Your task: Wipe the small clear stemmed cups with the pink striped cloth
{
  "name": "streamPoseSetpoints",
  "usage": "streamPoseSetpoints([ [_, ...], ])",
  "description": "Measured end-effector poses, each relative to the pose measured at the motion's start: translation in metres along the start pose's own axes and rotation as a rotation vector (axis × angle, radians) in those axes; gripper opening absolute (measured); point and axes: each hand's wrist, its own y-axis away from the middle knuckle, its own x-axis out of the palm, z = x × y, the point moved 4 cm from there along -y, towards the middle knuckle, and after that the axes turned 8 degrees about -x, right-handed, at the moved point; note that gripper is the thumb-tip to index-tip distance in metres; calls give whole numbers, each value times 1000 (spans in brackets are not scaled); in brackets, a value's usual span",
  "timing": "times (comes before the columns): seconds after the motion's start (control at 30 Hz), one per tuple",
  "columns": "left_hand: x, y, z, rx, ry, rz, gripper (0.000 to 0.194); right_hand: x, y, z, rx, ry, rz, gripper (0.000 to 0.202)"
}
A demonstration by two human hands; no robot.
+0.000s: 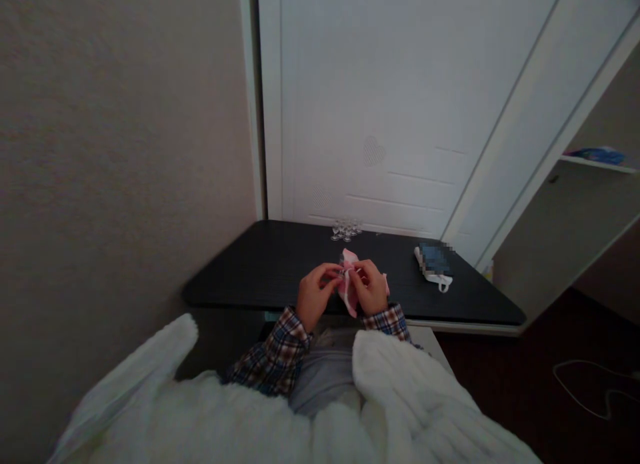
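Both hands meet over the front part of a black table, working on a pink, soft-looking piece (351, 299) with white edging, perhaps cloth. My right hand (371, 289) pinches it from the right, thumb and fingers bent together. From the left, my left hand (316, 292) closes its thumb and index finger at the edge of the pink piece, by a small clear or shiny bit too fine to name. The fingers hide the middle of the pink piece. Behind the hands lies a cluster of small clear round-based pieces (347, 229), perhaps suction cups.
The black table (250, 267) stands against white panelled doors (330, 104), with a beige wall (125, 117) on the left. A blurred dark-fronted thing with a white strap loop (443, 281) lies at the right. A white cable (580, 363) trails on the dark floor.
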Motion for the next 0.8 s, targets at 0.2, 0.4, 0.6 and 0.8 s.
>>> streamPoseSetpoints([
  [0.2,-1,-2,6,-37,20,-59,12,0,0,3,-31,-32,51,15],
  [0.4,-3,-1,3,-14,-13,-84,13,2,0,3,1,-41,81,16],
  [0.6,-5,1,0,1,11,-113,12,10,0,-3,49,-42,183,14],
  [0.8,-6,2,-1,44,5,-138,10,10,1,-2,21,-10,208,13],
])
